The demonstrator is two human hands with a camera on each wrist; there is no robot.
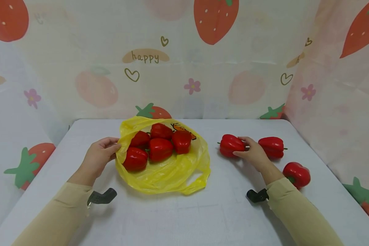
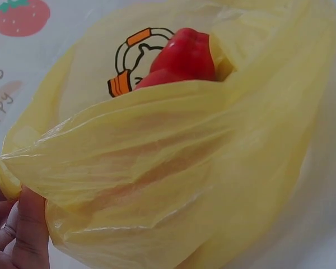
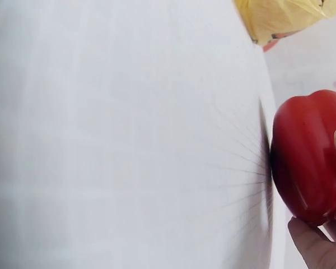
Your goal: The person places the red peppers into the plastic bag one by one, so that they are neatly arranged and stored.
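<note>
My left hand [image 1: 99, 155] pinches the left rim of a yellow plastic bag [image 1: 169, 177]. The bag lies open on the table, with several red bell peppers [image 1: 161, 149] inside it. In the left wrist view, the thumb and fingers hold a fold of the film, and a red pepper [image 2: 185, 56] shows above it. To the right of the bag, my right hand [image 1: 253, 153] grips another red bell pepper [image 1: 229, 145] from its right side, the green stem pointing left. The right wrist view shows this pepper [image 3: 308, 157] at the table surface; whether it touches is unclear.
Two more red bell peppers lie to the right: one [image 1: 272, 147] behind my right hand, another [image 1: 296, 174] by the right sleeve. The white table [image 1: 184, 218] is backed by a strawberry-print cloth [image 1: 215, 85]. Black wrist mounts [image 1: 103, 196] stick out from both sleeves.
</note>
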